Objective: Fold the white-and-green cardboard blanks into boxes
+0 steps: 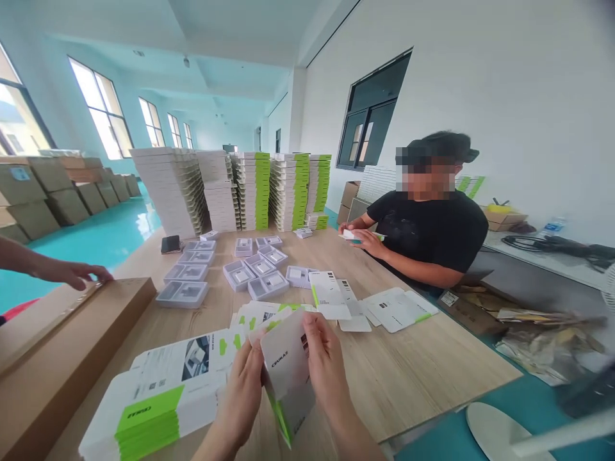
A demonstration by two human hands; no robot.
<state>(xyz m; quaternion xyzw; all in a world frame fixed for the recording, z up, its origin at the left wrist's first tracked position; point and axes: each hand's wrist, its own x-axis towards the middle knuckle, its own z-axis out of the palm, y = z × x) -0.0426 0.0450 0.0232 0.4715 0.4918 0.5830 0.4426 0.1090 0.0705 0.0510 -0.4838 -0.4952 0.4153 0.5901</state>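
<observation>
Just above the table's near edge, a white and green printed folding carton (288, 362) is held up between both hands. My left hand (245, 387) is closed on its left edge, fingers near the top. My right hand (324, 358) grips the upper right side, with the thumb on the printed face. Under and left of my left hand lies a thick stack of flat cartons (148, 419) with green panels. Beyond the hands sit several clear plastic trays (266, 285) with small white pieces inside. More loose white cartons (331, 294) lie to their right.
Tall stacks of packed boxes (252, 192) line the table's far end. A co-worker in black (427, 230) sits at right, holding a carton. On the left, another person's hand (79, 274) rests by a long cardboard box (81, 358). A fan base (500, 432) stands at lower right.
</observation>
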